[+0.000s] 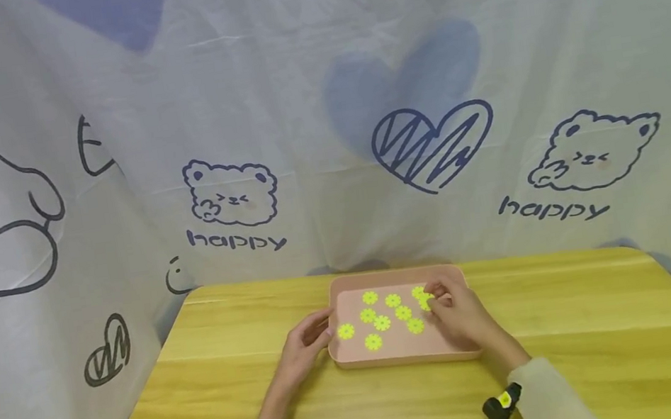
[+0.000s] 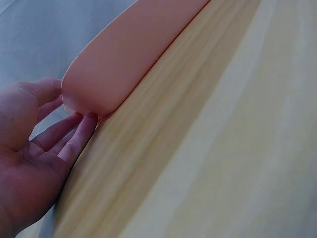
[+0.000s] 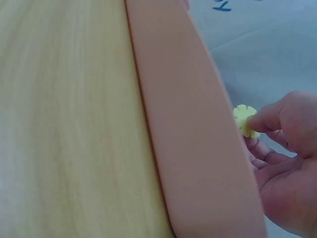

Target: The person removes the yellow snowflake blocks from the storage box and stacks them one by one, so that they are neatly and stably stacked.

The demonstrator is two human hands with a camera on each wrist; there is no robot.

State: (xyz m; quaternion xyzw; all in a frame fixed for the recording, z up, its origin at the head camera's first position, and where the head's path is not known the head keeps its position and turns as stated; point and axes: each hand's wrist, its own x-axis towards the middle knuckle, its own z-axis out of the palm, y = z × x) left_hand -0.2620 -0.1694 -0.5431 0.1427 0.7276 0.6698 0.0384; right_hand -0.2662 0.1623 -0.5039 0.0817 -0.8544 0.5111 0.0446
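Observation:
A shallow pink tray (image 1: pixel 408 359) rests on the table with several yellow flower-shaped plastic discs (image 1: pixel 381 322) lying in it. At the tray's left end my left hand (image 1: pixel 305 346) holds the edge. In the left wrist view its thumb lies at the rim and its fingertips (image 2: pixel 90 118) touch the outer wall low down. My right hand (image 1: pixel 462 310) is over the tray's right side. It pinches one yellow flower-shaped disc (image 3: pixel 243 120) between thumb and finger, just above the rim in the right wrist view.
The wooden table (image 1: pixel 584 332) extends on both sides of the tray. A white cloth (image 1: pixel 312 134) printed with hearts and bears hangs behind the table and along its left side. Each wrist carries a small black camera (image 1: pixel 501 406).

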